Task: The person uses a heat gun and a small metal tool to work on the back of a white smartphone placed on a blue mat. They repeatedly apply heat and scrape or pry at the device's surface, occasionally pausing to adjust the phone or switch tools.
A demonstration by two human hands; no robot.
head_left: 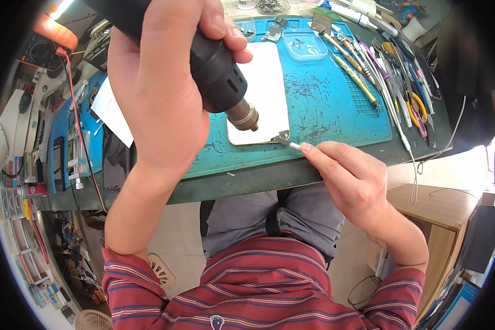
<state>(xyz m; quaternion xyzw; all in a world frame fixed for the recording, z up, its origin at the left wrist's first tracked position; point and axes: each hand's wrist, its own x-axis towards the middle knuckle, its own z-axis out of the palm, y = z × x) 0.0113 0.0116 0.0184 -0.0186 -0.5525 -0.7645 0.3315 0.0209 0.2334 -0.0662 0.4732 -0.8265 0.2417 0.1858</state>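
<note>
My left hand (165,77) is closed around a black hot-air gun (214,71), whose metal nozzle (243,114) points down over a white rectangular panel (258,88) with rounded corners lying on the blue mat (324,110). My right hand (346,181) pinches a slim silver-handled blade tool (294,145). The blade's tip is at the panel's near right corner, where a small dark and metallic patch (284,135) shows. Whether the blade is under the edge or only against it, I cannot tell.
Screwdrivers, tweezers and pliers (415,110) line the mat's right side. A clear tray (305,49) holds small pieces at the back. Left are a white sheet (109,113), an orange-and-black meter (41,49) and a red lead (77,121). A wooden cabinet (429,201) stands below right.
</note>
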